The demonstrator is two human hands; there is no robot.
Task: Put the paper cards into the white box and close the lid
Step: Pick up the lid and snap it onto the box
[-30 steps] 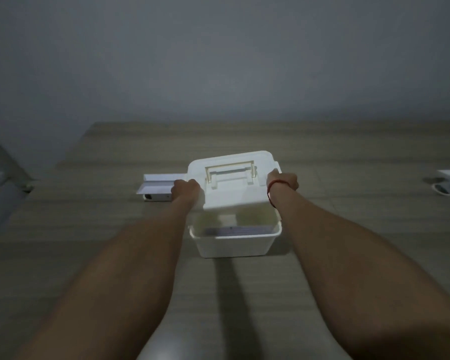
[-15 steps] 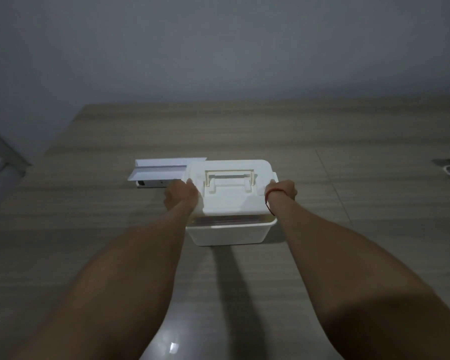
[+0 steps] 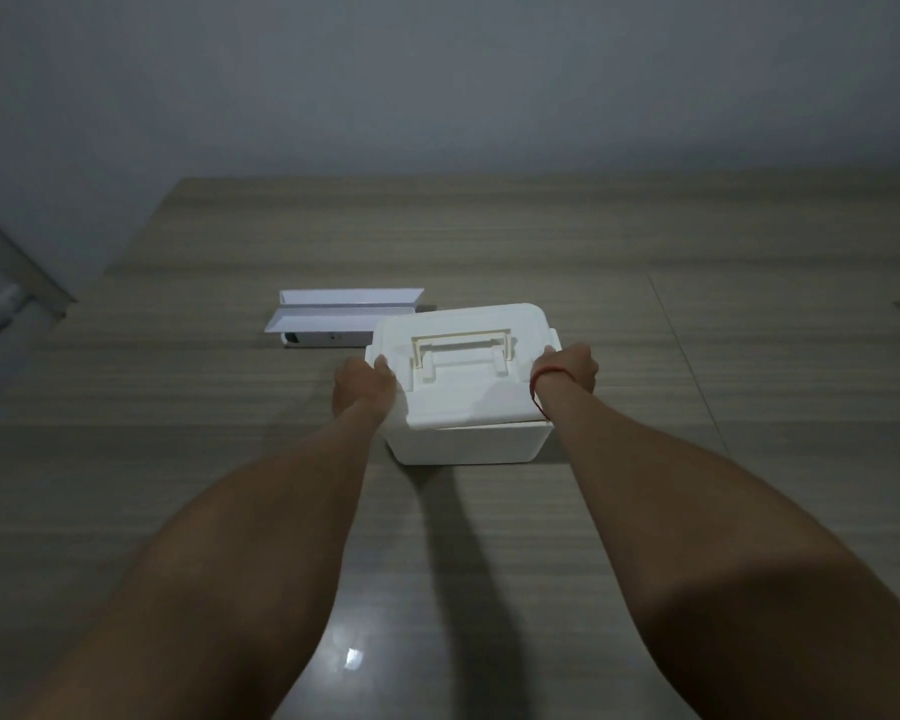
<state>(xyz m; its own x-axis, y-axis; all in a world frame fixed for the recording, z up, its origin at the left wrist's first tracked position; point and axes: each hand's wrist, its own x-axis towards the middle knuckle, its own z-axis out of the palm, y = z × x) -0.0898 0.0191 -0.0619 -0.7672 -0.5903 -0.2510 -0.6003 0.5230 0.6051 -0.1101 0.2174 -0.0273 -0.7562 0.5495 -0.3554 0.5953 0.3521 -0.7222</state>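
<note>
On the wide brown wooden bench [image 3: 489, 241] far to my left lay one flat white folded paper holder [image 3: 341, 317], just behind and beside the box. My left hand [image 3: 362, 387] was clamped on the left edge of the square white plastic lid [image 3: 463, 374], thumb on top. I held it there so the lid would go down straight. The lid sat on one white plastic box [image 3: 468, 444], and I think it was nearly shut. One pale handle [image 3: 463, 350] lay flat on the lid. My right hand [image 3: 567, 368], with one thin red string [image 3: 539, 389] at the wrist, gripped the right edge. I could not see the paper cards; I guess they were inside.
</note>
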